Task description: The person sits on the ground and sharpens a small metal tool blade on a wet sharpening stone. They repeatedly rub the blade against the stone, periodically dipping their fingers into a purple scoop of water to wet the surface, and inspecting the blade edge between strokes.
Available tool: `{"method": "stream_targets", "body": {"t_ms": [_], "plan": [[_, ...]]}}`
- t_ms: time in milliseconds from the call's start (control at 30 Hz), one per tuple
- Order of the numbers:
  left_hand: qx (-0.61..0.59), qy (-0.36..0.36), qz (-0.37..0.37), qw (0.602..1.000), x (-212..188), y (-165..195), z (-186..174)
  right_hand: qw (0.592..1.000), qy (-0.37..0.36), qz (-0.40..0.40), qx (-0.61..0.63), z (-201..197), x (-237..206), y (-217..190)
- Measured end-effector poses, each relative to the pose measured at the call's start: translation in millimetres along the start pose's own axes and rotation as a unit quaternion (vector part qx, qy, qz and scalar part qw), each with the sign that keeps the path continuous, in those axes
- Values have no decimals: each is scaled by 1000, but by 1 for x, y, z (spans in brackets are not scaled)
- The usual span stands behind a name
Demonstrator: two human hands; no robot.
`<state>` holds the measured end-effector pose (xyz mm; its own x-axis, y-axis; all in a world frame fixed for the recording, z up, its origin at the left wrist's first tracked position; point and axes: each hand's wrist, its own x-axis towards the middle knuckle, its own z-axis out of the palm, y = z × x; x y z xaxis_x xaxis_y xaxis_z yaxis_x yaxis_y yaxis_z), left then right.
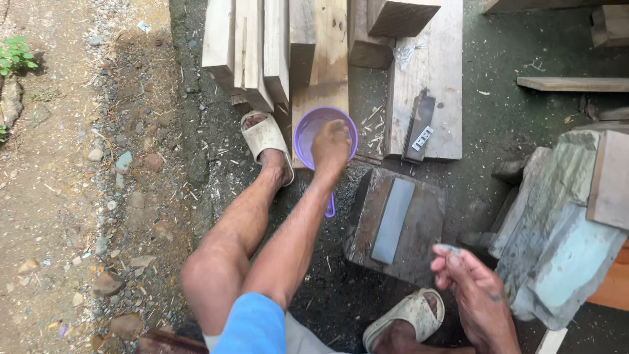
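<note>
left hand (332,145) hides dipper (308,128) inside | right hand (473,288) item unclear

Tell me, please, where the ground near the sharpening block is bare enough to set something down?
Bare ground lies right of the board, below the loose plank, and before the stone slabs. It is crowded around the purple bowl, left hand and sharpening block.

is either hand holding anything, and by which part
The right hand pinches a small grey thing at its fingertips; what it is cannot be told. The left hand dips into the purple bowl, gripping nothing visible.
</note>
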<state>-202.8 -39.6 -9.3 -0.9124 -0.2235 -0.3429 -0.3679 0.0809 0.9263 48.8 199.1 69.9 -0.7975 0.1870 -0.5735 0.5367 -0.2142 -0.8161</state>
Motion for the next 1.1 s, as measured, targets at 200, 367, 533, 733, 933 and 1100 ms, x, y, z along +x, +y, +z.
{"method": "stream_targets", "body": {"t_ms": [200, 367, 533, 733, 933, 1100], "plan": [[374, -32, -13, 927, 134, -101, 25, 998, 11, 54, -13, -27, 33, 66], [284, 39, 21, 958, 141, -113, 30, 996, -32, 60, -65, -18, 52, 83], [369, 49, 138, 918, 117, -95, 28, 985, 33, 54, -161, 4, 44, 43], [561, -5, 156, 813, 106, -70, 39, 947, 50, 11, -316, 30, 18, 6], [477, -73, 213, 850, 24, 3, 17, 938, 57, -76, -333, 37, 13, -1], [341, -213, 176, 899, -79, 59, -10, 955, 33, -125, -269, 46, 20, -12]]}}
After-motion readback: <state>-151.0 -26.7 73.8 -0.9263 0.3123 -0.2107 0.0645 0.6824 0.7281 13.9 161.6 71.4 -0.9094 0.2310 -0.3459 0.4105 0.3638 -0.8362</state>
